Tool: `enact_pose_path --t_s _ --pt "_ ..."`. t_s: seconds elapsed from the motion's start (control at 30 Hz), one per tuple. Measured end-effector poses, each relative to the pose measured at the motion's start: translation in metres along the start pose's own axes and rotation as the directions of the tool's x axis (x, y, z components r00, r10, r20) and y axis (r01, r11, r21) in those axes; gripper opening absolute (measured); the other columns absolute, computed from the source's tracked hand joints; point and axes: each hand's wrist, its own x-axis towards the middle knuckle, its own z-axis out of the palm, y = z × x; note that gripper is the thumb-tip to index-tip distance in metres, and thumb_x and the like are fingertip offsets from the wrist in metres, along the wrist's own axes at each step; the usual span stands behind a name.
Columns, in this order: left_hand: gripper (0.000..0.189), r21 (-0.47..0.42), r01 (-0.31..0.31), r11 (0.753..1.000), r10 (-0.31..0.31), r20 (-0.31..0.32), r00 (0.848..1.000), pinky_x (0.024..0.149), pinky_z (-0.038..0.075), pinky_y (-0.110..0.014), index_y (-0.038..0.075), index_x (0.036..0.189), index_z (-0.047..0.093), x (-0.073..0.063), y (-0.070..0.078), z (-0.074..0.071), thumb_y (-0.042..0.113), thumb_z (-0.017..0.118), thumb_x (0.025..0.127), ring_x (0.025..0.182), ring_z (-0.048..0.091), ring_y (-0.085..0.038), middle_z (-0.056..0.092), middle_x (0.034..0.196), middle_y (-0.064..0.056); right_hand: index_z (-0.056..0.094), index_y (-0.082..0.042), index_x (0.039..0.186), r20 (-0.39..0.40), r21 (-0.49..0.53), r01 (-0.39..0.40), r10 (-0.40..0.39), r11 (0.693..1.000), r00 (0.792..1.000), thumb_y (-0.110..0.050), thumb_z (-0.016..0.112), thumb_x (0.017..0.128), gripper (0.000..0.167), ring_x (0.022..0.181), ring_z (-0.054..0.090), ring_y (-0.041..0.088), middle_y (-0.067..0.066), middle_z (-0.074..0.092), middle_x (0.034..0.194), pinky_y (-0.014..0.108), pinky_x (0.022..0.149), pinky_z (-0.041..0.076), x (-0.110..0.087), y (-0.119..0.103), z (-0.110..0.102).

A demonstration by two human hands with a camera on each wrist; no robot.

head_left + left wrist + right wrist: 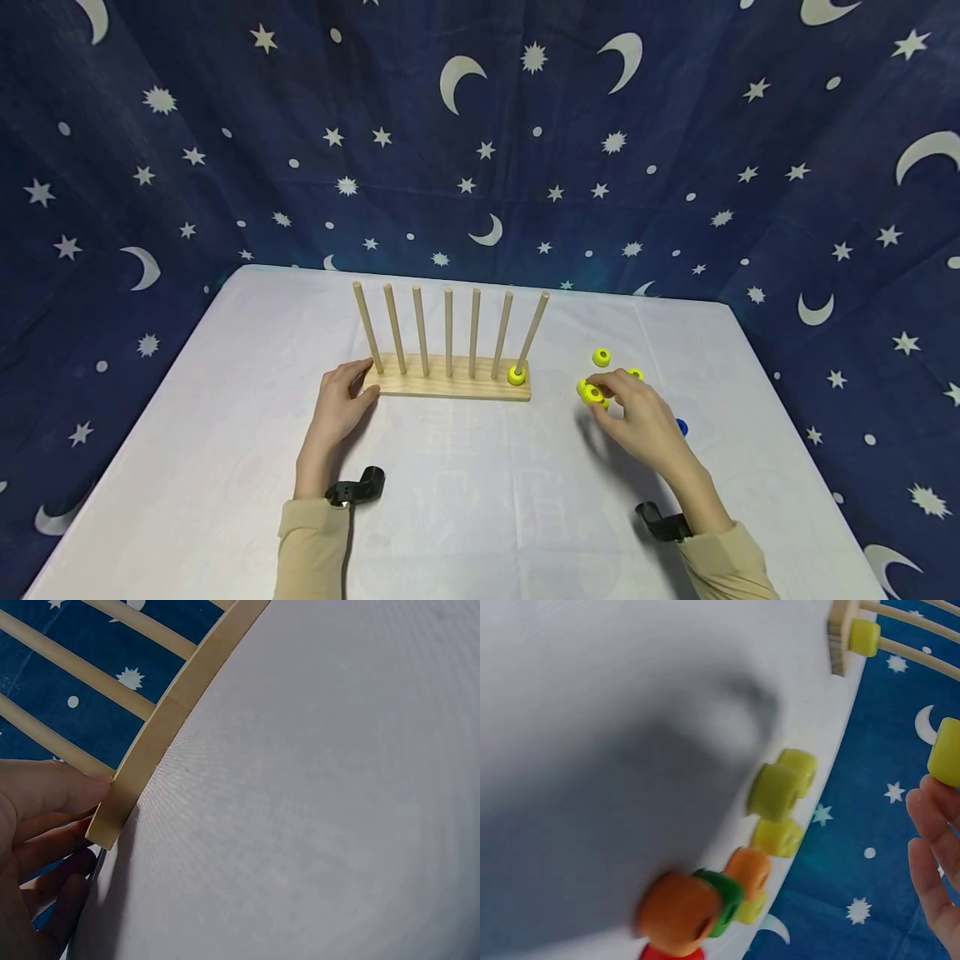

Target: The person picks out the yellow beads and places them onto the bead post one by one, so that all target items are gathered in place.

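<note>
A wooden peg rack [450, 387] with several upright dowels stands on the white table. My left hand [337, 408] holds the rack's left end, thumb on the near side and fingers behind it. One yellow bead [517, 377] sits at the bottom of the rightmost dowel. To the right of the rack, my right hand [641, 421] pinches another yellow bead [946, 754] between thumb and fingers, raised above the table. Loose yellow beads [772, 793] lie beneath and beyond that hand, partly hidden by it in the head view.
In the right wrist view, an orange bead [676, 915], a green bead [724, 896] and a red bead [671, 953] lie close together. A blue bead [682, 426] shows behind the right hand. A dark starry cloth [480, 150] hangs behind the table.
</note>
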Motion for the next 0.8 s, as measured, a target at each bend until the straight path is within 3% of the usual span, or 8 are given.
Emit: enact_pose_path --t_s 0.37,0.6,0.8 --pt "0.051 -0.014 -0.006 1.0 0.006 -0.005 1.0 0.111 0.029 -0.055 0.001 0.138 0.049 -0.001 -0.001 0.0 0.013 0.062 0.09 0.133 0.034 -0.039 0.049 0.14 -0.022 0.066 -0.011 0.112 -0.2 0.052 0.017 -0.007 0.998 0.98 -0.012 0.075 0.08 0.034 0.084 0.059 0.014 0.0 0.065 0.093 0.024 0.06 0.046 0.017 -0.021 -0.011" --pt "0.051 -0.009 -0.005 1.0 0.005 -0.003 1.0 0.111 0.029 -0.055 0.001 0.138 0.049 -0.001 -0.001 -0.001 0.014 0.062 0.091 0.133 0.034 -0.039 0.049 0.14 -0.022 0.066 -0.011 0.115 -0.276 0.112 0.01 0.021 0.994 0.961 -0.009 0.075 0.08 0.036 0.088 0.06 0.017 0.003 0.064 0.094 0.023 0.078 0.047 0.03 -0.035 -0.02" --pt "0.051 -0.005 -0.002 1.0 0.002 0.001 1.0 0.111 0.029 -0.055 0.001 0.138 0.049 -0.001 0.0 -0.001 0.014 0.062 0.091 0.133 0.034 -0.039 0.049 0.141 -0.022 0.065 -0.011 0.118 -0.293 0.149 -0.005 0.049 0.989 0.955 -0.01 0.072 0.083 0.036 0.09 0.058 0.017 0.004 0.064 0.098 0.027 0.082 0.048 0.041 -0.046 -0.026"
